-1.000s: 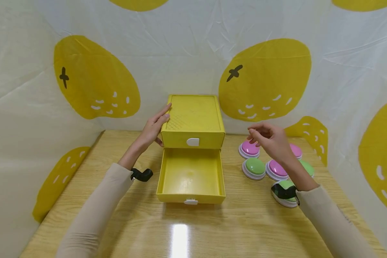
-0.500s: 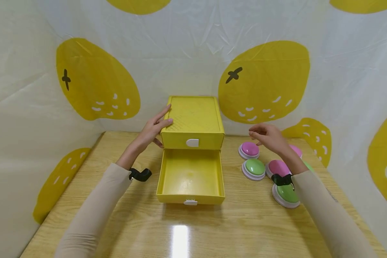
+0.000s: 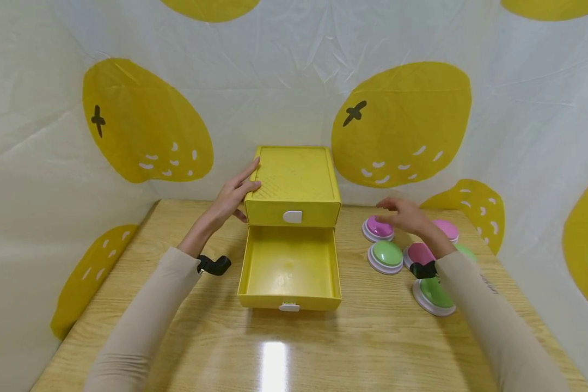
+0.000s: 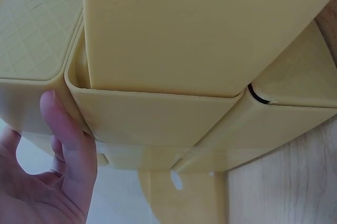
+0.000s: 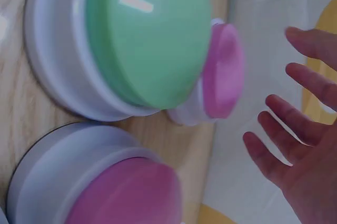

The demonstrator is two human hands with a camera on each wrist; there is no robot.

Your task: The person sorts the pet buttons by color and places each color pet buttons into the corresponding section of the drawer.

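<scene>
Left hand (image 3: 232, 195) rests on the left top edge of the yellow drawer box (image 3: 294, 179), fingers straight, thumb against its side; lower drawer (image 3: 290, 270) pulled out, mid-table; right hand (image 3: 405, 216) hovers with fingers spread and relaxed, grasping nothing, just above the far pink button (image 3: 378, 227); green button (image 3: 386, 255) near.

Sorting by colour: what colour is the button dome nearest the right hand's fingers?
Pink, on a white base: the button below the right hand; head view shows it best.

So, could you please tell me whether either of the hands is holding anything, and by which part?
The left hand rests on the yellow drawer box's top left edge, steadying it. The right hand hovers open over the pink button, holding nothing.
</scene>
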